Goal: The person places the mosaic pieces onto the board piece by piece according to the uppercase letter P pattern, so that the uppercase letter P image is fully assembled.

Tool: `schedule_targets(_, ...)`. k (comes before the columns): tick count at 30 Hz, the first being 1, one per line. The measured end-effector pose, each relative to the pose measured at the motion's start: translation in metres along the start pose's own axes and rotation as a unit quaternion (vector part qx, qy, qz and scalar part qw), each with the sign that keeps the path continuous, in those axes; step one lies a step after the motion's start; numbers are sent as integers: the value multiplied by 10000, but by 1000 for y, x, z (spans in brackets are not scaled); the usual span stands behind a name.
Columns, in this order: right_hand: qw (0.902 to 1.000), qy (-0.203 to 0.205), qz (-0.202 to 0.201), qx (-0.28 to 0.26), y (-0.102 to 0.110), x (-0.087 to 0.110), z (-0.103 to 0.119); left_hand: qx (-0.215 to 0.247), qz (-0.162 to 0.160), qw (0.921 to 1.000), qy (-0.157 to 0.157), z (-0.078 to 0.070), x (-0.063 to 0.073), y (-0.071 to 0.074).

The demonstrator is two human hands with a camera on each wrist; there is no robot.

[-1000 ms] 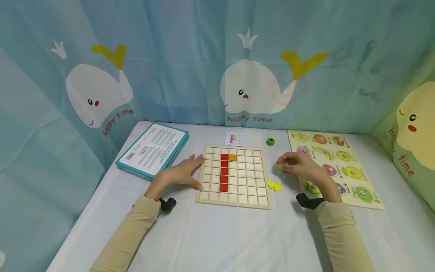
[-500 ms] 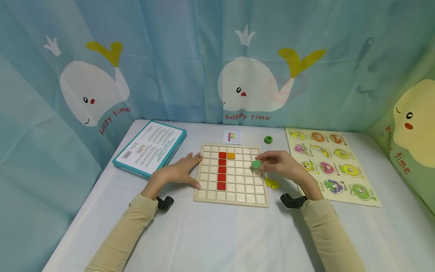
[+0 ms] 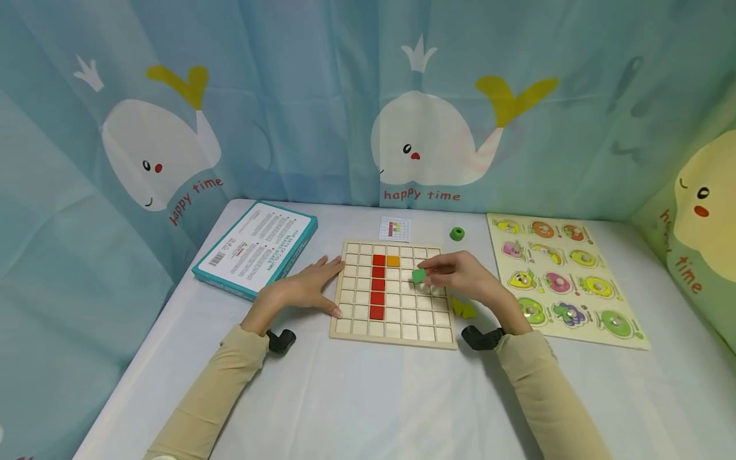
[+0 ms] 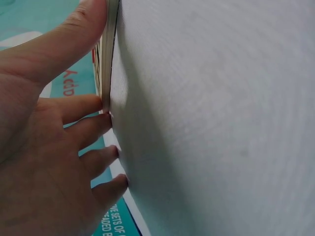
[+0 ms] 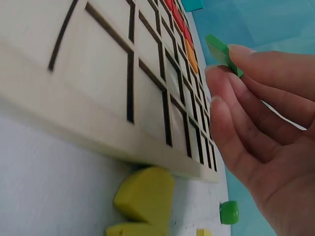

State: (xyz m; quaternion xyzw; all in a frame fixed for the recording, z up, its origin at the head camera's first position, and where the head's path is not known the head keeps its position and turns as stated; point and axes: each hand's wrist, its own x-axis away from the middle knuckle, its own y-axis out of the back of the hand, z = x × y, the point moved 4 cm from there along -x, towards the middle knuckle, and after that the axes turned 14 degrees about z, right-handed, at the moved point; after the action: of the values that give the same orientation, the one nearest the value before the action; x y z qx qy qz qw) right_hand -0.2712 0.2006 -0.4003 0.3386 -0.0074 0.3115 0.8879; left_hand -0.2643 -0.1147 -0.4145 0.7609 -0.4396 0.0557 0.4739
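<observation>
A square wooden grid board [image 3: 393, 330] lies on the table, with a column of red square tiles [image 3: 377, 285] and one orange tile [image 3: 393, 261] set in its cells. My left hand [image 3: 301, 289] rests at the board's left edge, thumb and fingers spread and touching its side. Over the right part of the grid my right hand [image 3: 464, 276] pinches a green square tile [image 3: 418, 275] between thumb and fingers. In the right wrist view the green tile [image 5: 222, 53] is tilted and held above the board's surface.
Two yellow pieces [image 3: 463, 308] lie by the board's right edge. A small pattern card [image 3: 395, 229] and a green bead [image 3: 457, 234] sit behind it. A teal box [image 3: 255, 249] stands left, a fruit puzzle board [image 3: 566, 281] right.
My right hand has carried the green tile leftward from beside the puzzle board to over the grid. The left hand has stayed at the board's left edge.
</observation>
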Motion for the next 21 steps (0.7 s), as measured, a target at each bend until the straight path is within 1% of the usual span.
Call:
schedule_targets(4,10000,15,84,-51,-2,-6,3,2,5,10000,5,1,0,0)
schedule_targets(10,9992,84,317,-212,-7,-16,10,-19,-4,10000,-38,1,-1,1)
schedule_targets(18,9987,146,480,-29,-11,-29,21,-26,9,10000,-51,3,-2,1)
schedule_targets(21,9982,166,566,-79,-14,-32,21,-61,24,10000,-48,2,-3,1)
